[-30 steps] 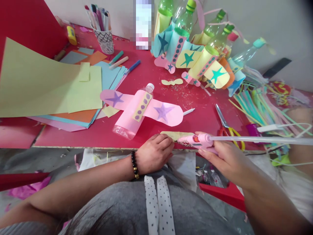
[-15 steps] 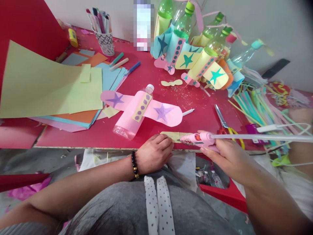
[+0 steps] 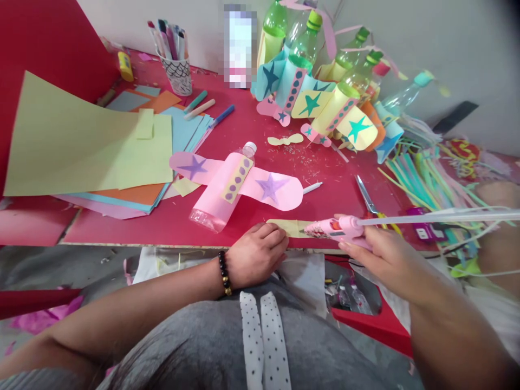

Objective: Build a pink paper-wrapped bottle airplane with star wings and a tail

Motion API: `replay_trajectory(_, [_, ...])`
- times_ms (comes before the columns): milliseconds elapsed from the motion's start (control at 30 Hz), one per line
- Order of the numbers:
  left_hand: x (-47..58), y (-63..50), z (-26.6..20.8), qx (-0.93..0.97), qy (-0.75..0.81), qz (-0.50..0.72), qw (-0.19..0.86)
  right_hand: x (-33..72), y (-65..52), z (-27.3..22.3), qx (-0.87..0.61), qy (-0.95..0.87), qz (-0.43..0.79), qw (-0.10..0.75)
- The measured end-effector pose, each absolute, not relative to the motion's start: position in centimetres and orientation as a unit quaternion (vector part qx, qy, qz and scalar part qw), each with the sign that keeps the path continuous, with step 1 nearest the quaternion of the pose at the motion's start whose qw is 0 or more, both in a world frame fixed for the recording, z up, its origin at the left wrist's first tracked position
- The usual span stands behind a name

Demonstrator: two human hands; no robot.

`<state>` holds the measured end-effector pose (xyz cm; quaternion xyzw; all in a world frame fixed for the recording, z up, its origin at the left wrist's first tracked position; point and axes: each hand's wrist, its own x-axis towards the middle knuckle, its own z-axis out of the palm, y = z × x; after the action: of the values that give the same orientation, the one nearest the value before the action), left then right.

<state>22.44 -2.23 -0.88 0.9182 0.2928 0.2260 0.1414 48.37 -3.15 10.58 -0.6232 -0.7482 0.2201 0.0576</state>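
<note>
My right hand (image 3: 377, 254) is wrapped round a pink hot glue gun (image 3: 339, 227), a long glue stick running out of its back to the right. Its nozzle points left, over a pale yellow paper strip (image 3: 296, 228) at the table's front edge. With curled fingers, my left hand (image 3: 260, 252) presses on the strip's left end. Just beyond lies a plastic bottle wrapped in pink paper (image 3: 219, 187), its pink wings (image 3: 276, 187) marked with purple stars.
Scissors (image 3: 368, 195) lie right of the glue gun, near a purple box (image 3: 422, 223) and paper strips (image 3: 410, 179). Finished bottle planes (image 3: 312, 100) stand at the back. Coloured paper (image 3: 93, 146), markers (image 3: 197, 101) and a pen cup (image 3: 176, 76) occupy the left.
The glue gun in my right hand has shifted slightly right along the yellow strip. My left hand stays in place on the strip.
</note>
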Motion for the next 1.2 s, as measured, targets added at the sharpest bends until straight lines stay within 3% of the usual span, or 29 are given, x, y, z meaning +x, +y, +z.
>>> replay_trajectory(333, [22.2, -2.5, -0.4, 0.900, 0.328, 0.255, 0.132, 51.7, -3.5, 7.3, -0.702, -0.491, 0.388, 0.339])
replay_trajectory(433, [21.9, -2.5, -0.3, 0.895, 0.347, 0.258, 0.114, 51.7, -2.9, 5.8, -0.703, -0.457, 0.397, 0.373])
replay_trajectory(567, [21.7, -2.1, -0.2, 0.893, 0.366, 0.244, 0.098, 51.7, -1.8, 4.4, -0.725, -0.471, 0.337, 0.373])
replay_trajectory(733, [21.6, -1.4, 0.2, 0.903, 0.366, 0.204, 0.098, 52.1, -0.9, 3.7, -0.781, -0.552, 0.151, 0.251])
replay_trajectory(1200, [21.6, -0.8, 1.0, 0.894, 0.374, 0.218, 0.116, 53.9, 0.0, 0.9, -0.739, -0.635, 0.087, 0.210])
